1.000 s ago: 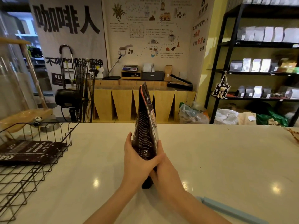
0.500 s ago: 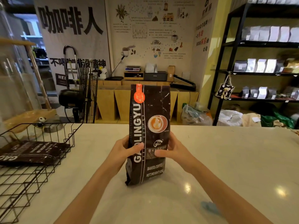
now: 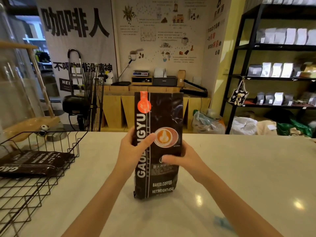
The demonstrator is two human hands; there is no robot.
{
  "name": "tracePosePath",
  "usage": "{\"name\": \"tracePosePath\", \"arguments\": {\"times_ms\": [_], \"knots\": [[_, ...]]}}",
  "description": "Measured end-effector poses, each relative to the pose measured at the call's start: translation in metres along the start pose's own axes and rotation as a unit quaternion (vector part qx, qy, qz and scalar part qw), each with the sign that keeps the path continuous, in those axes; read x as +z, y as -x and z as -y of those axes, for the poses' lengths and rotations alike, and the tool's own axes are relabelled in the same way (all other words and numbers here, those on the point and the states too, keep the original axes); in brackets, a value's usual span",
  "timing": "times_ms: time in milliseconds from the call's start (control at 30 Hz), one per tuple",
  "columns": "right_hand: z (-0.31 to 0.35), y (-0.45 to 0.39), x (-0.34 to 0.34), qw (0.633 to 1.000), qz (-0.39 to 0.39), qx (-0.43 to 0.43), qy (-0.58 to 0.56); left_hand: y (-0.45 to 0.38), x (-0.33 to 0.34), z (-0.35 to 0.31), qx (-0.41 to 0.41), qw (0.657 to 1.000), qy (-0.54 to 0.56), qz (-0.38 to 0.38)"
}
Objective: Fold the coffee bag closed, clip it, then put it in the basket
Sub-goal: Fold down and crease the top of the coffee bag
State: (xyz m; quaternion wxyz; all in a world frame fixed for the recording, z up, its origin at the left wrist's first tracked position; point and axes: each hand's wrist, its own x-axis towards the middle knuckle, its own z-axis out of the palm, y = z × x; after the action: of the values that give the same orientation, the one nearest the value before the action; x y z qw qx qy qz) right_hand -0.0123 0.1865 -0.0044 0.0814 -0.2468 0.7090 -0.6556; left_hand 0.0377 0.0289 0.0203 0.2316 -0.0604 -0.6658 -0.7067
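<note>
The bag is standing upright on the counter at frame centre, between both hands. The left hand is gripping its left edge higher up; the right hand is clasping its right side lower down, thumbs lying across the front.

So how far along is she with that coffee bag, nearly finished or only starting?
Only starting, it seems. The coffee bag stands upright on the counter, its top unfolded, held by the left hand and right hand. No fold or clip yet; a blurred blue object, possibly the clip, lies near the counter's edge. The basket already holds another dark bag; this one must still go in.
</note>
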Motion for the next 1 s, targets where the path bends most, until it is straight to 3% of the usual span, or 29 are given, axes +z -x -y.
{"name": "tracePosePath", "arguments": {"times_ms": [100, 300, 467, 567, 700, 900, 1000], "knots": [[0.016, -0.002, -0.002, 0.996, -0.052, -0.029, -0.067, 0.005, 0.01, -0.003, 0.025, 1.0, -0.009, -0.004], [0.025, 0.0, 0.004, 0.99, -0.103, -0.055, -0.083, 0.007, 0.011, -0.002, 0.026, 0.999, 0.001, -0.026], [0.035, -0.002, 0.001, 0.992, -0.081, -0.04, -0.093, 0.003, 0.01, -0.008, 0.007, 1.0, 0.009, -0.022], [0.055, -0.007, -0.008, 0.985, -0.077, -0.086, -0.131, -0.006, 0.01, -0.026, 0.045, 0.998, 0.016, -0.033], [0.078, -0.014, -0.018, 0.981, -0.105, -0.128, -0.101, -0.016, 0.014, -0.048, 0.077, 0.996, 0.017, -0.04], [0.079, -0.014, -0.021, 0.982, -0.109, -0.134, -0.08, -0.019, 0.013, -0.05, 0.054, 0.997, 0.033, -0.034], [0.081, -0.013, -0.023, 0.987, -0.07, -0.12, -0.077, -0.022, 0.013, -0.048, 0.041, 0.997, 0.035, -0.053]]}}
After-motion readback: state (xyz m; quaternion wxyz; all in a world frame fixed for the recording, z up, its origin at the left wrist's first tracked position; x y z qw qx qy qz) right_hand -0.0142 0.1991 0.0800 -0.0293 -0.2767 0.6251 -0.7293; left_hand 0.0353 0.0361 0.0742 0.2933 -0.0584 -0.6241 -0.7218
